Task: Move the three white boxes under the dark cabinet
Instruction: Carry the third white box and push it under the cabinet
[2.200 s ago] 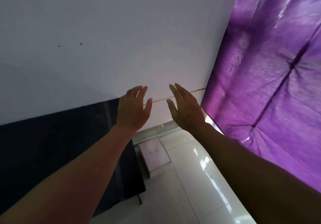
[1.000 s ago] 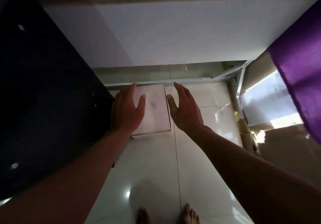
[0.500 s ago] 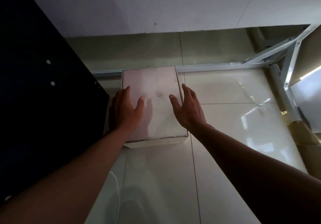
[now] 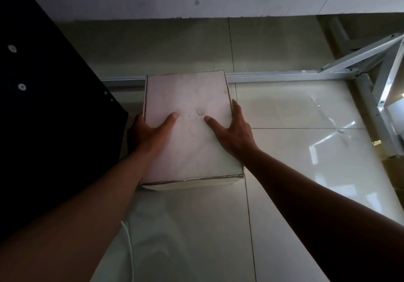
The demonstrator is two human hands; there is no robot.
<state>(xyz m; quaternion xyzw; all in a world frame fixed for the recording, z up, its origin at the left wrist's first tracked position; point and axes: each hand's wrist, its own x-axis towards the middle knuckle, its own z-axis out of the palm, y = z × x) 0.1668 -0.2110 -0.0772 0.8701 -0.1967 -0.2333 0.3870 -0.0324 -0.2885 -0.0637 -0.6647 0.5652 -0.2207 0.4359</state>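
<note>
Hands [image 4: 150, 135] [image 4: 235, 135] clasping smudged, rectangular white cardboard box [image 4: 188, 98]

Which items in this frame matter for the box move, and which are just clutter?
In the job:
white box, on the floor tiles
dark cabinet, left of the box
left hand and right hand, gripping the box's sides, thumbs on top

Lying about:
white metal frame
white cable

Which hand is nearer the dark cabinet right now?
Left. The left hand grips the box's left edge, right beside the cabinet; the right hand grips the box's far edge.
</note>
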